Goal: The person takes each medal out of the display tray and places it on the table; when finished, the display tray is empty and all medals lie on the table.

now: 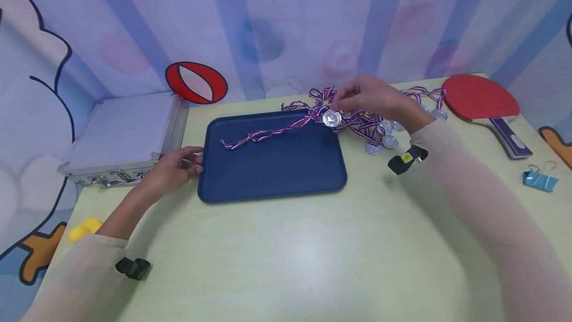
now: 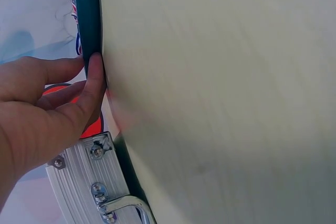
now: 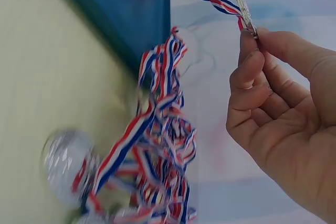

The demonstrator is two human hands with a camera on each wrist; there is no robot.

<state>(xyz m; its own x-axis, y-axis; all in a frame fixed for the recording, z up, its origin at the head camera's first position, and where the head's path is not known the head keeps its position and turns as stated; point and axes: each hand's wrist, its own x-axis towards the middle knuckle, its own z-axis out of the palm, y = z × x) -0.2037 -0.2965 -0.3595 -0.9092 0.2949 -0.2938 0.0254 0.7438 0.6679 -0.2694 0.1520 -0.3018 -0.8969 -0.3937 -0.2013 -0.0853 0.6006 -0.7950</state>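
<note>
Thumb and index finger of my right hand (image 1: 364,96) pinch a silver medal (image 1: 332,118) by its edge, just above the tray's far right corner. In the right wrist view the medal (image 3: 243,10) is seen edge-on. Its red, white and blue ribbon (image 1: 268,134) trails left across the dark blue tray (image 1: 268,173), which lies flat on the table. My left hand (image 1: 172,173) touches the tray's left edge with thumb and fingertips. Right of the tray lies a tangle of ribbons (image 3: 173,124) with several silver medals (image 1: 390,141).
A ridged silver case (image 1: 120,128) stands left of the tray. Beyond the medals, at right, lie a red table tennis bat (image 1: 482,98) and a blue binder clip (image 1: 539,179). Yellow round things (image 1: 85,229) sit near the left forearm. A printed cloth (image 1: 286,24) hangs behind the table.
</note>
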